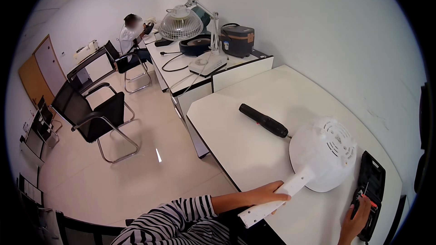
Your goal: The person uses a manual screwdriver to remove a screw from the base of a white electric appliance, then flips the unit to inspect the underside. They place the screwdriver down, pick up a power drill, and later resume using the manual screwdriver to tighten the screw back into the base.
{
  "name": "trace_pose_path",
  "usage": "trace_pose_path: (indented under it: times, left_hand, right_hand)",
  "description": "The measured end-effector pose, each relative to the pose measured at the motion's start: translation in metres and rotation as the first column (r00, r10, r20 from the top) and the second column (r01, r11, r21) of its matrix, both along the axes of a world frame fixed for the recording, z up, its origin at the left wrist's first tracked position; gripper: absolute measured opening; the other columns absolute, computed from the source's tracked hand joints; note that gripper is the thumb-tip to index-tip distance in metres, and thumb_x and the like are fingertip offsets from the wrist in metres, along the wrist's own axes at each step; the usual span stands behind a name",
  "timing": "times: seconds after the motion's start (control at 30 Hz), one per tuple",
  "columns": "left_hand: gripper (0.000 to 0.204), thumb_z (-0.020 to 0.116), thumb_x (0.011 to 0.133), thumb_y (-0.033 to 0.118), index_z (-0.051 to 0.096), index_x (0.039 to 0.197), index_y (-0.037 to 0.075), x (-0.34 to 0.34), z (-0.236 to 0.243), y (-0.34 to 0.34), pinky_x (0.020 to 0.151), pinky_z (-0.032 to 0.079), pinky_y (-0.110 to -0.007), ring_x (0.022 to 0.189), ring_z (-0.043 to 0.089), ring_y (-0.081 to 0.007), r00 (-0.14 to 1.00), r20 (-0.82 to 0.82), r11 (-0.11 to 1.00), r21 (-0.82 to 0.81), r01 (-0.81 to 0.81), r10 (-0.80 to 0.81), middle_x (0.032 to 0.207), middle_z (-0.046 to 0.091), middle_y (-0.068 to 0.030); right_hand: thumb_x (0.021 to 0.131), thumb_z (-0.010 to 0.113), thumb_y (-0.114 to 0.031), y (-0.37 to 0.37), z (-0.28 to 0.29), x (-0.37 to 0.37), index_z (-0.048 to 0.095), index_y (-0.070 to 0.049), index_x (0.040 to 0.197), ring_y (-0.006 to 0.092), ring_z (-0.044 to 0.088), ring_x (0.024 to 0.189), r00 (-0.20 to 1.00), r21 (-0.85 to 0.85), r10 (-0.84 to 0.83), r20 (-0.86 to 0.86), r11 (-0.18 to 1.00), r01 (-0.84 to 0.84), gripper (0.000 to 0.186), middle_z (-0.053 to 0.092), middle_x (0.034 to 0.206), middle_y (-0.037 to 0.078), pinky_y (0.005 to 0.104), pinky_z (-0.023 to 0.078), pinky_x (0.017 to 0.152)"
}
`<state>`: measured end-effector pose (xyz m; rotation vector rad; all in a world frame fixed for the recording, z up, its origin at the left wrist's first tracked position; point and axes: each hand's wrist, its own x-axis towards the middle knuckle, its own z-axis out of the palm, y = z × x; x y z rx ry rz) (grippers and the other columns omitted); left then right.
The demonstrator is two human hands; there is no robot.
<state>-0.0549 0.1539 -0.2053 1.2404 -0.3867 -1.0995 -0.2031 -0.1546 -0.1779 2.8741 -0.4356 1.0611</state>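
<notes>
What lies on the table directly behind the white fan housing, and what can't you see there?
Behind the white fan housing lies a black electric screwdriver on the white table, its tip pointing toward the housing. The housing covers the end of the tip, so contact cannot be judged.

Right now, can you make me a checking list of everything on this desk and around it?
Surface: white desk with dark edge, mostly bare.
Job's things: white round plastic heater head with vent slots and flat stem, lying on the desk; black case of screwdriver bits, open.
Clutter: black cylindrical electric screwdriver, lying beside the heater head.
Hands: left hand grips the heater stem; right hand reaches into the case.
Cables: black cord on the far white desk.
Surroundings: black chairs, wire-cage round fan, dark rice cooker, a seated person.
</notes>
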Motion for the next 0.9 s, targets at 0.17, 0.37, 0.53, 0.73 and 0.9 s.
trace_pose_path:
  times: [0.17,0.37,0.53,0.73,0.9]
  left_hand:
    - [0.071,0.064,0.074,0.022,0.026,0.126,-0.009,0.004,0.011,-0.007,0.079,0.045,-0.039,0.092,0.053,-0.0334,0.716,0.695,0.991,0.130,-0.042,-0.061,0.104,0.048,-0.0219]
    - [0.074,0.062,0.068,0.015,0.024,0.124,-0.013,-0.002,0.009,-0.028,0.087,0.041,-0.040,0.105,0.044,-0.0373,0.529,0.834,0.961,0.253,-0.116,-0.156,0.108,0.041,-0.0244]
    - [0.074,0.061,0.069,0.014,0.022,0.125,-0.015,-0.016,-0.004,-0.045,0.090,0.041,-0.041,0.107,0.041,-0.0389,0.550,0.831,0.978,0.176,-0.116,-0.084,0.112,0.038,-0.0251]
    - [0.082,0.064,0.078,0.026,0.017,0.135,-0.009,-0.020,-0.012,-0.044,0.101,0.031,-0.041,0.122,0.030,-0.0384,0.478,0.878,0.980,0.118,-0.159,-0.028,0.130,0.030,-0.0251]
    - [0.071,0.064,0.080,0.032,0.032,0.135,-0.001,0.000,-0.010,-0.024,0.103,0.028,-0.040,0.127,0.027,-0.0358,0.380,0.923,0.990,-0.011,-0.138,0.063,0.134,0.030,-0.0209]
  right_hand:
    - [0.074,0.057,0.000,0.045,-0.004,0.010,0.055,0.000,0.105,0.0360,0.051,0.105,0.977,0.090,0.212,-0.037,0.974,-0.208,0.031,0.053,0.114,0.017,0.0429,0.039,0.089]
    - [0.070,0.060,0.000,0.071,-0.019,0.021,0.058,-0.003,0.096,0.0327,0.055,0.095,0.927,0.202,0.363,-0.095,0.919,-0.339,0.026,0.054,0.110,0.015,0.0397,0.043,0.079]
    - [0.070,0.059,0.001,0.075,-0.026,0.025,0.058,-0.002,0.092,0.0319,0.056,0.092,0.899,0.223,0.433,-0.065,0.884,-0.410,0.022,0.056,0.106,0.015,0.0398,0.044,0.077]
    - [0.069,0.059,0.001,0.079,-0.006,0.027,0.059,-0.001,0.094,0.0318,0.056,0.094,0.883,0.319,0.468,0.012,0.835,-0.447,0.025,0.056,0.105,0.014,0.0385,0.044,0.078]
    - [0.072,0.060,-0.005,0.102,0.060,0.016,0.058,0.002,0.102,0.0329,0.053,0.098,0.854,0.410,0.504,0.128,0.757,-0.509,0.031,0.053,0.108,0.018,0.0373,0.044,0.082]
